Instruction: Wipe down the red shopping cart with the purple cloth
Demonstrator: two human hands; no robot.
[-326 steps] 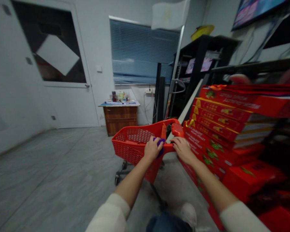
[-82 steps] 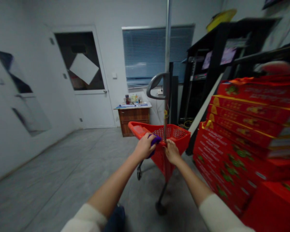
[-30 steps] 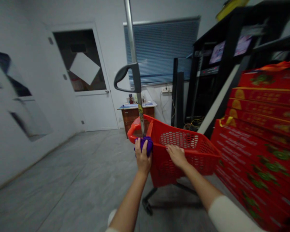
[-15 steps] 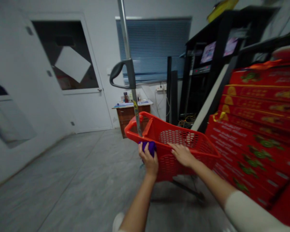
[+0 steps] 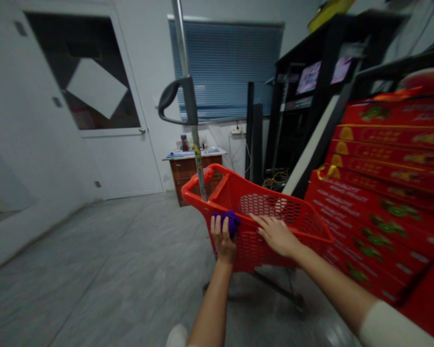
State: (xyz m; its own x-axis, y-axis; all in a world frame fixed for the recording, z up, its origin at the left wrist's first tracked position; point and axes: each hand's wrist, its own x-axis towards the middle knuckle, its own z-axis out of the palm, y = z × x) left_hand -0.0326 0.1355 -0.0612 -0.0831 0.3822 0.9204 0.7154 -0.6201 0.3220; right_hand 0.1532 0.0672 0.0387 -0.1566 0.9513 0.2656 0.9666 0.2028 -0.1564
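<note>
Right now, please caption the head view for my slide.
Left hand holds a purple cloth against a red shopping cart; right hand rests on its rim.

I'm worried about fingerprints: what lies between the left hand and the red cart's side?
A purple cloth, bunched under the left hand against the red cart, in the head view.

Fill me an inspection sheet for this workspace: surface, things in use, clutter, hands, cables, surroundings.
Surface: grey floor, thin seam visible.
Things in use: red cart with a metal pole at its handle end; purple cloth.
Clutter: red boxes stacked at right; small bottles on a cabinet.
Hands: left hand holds the cloth against the cart; right hand on its rim.
Cables: tangle beyond the cart; more below a wall socket.
Surroundings: white door, window blinds, black shelf.
</note>
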